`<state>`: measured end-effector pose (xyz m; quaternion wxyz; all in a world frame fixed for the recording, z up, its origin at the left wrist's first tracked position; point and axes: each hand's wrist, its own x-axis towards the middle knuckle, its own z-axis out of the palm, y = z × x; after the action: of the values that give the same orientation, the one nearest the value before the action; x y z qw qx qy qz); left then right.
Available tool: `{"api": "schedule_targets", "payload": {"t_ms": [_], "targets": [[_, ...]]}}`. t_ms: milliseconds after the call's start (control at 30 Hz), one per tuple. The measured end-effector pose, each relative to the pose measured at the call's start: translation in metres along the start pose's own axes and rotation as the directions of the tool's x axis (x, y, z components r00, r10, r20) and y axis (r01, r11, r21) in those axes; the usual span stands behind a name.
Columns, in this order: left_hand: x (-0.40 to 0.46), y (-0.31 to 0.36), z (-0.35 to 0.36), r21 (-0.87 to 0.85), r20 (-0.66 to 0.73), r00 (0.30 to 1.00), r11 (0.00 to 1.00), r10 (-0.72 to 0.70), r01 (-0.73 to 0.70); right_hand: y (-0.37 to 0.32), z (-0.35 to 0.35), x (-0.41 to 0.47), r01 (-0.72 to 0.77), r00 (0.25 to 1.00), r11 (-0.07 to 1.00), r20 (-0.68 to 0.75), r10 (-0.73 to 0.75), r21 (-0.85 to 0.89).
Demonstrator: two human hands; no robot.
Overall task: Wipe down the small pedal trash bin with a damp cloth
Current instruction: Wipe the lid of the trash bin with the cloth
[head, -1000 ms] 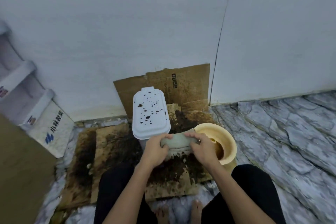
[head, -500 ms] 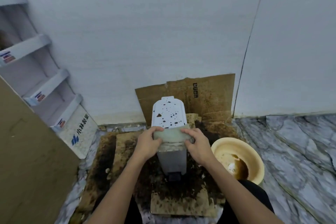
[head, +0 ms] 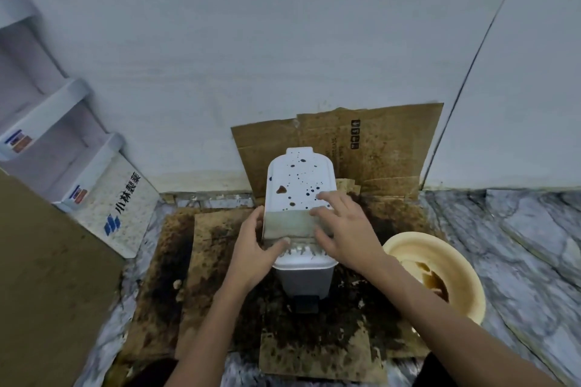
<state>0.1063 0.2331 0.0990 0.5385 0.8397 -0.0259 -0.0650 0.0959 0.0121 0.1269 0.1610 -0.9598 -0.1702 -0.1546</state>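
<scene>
The small white plastic pedal bin [head: 303,273] stands between the two arms, on dirty brown cardboard sheets [head: 217,261]. Its flat white lid [head: 297,179] has dark spots on it. A pale green-grey damp cloth [head: 287,224] lies flat across the near part of the lid, between both hands. The left hand [head: 253,248] holds the left edge of the cloth, thumb on top and fingers curled down the side. The right hand [head: 344,229] lies on the right end of the cloth with its fingers spread out flat. The black pedal [head: 306,303] sits below the hands. A round cream plastic bowl [head: 468,276] with brown water is to the right of the right arm. A white shelf stand [head: 103,198] is far left of the left hand.
</scene>
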Motion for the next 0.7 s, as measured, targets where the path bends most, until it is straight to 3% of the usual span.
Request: {"api": "schedule_targets", "payload": {"t_ms": [100, 233, 467, 700], "targets": [[-0.002, -0.012, 0.009, -0.100, 0.074, 0.997, 0.995, -0.007, 0.014, -0.004, 0.016, 0.012, 0.247, 0.950, 0.965, 0.173, -0.259, 0.086], [0.007, -0.024, 0.017, -0.167, 0.137, 0.990, 0.986, 0.025, -0.001, 0.003, 0.035, 0.020, 0.312, 0.910, 0.947, 0.262, -0.322, 0.082], [0.020, -0.034, 0.027, -0.128, 0.022, 1.000, 0.992, 0.023, -0.020, 0.019, 0.048, 0.045, 0.249, 0.924, 0.967, 0.285, -0.254, 0.054], [0.022, -0.032, 0.032, 0.041, 0.034, 0.994, 0.993, 0.108, -0.109, 0.031, 0.060, 0.080, 0.157, 0.961, 0.988, 0.229, -0.152, -0.005]]}}
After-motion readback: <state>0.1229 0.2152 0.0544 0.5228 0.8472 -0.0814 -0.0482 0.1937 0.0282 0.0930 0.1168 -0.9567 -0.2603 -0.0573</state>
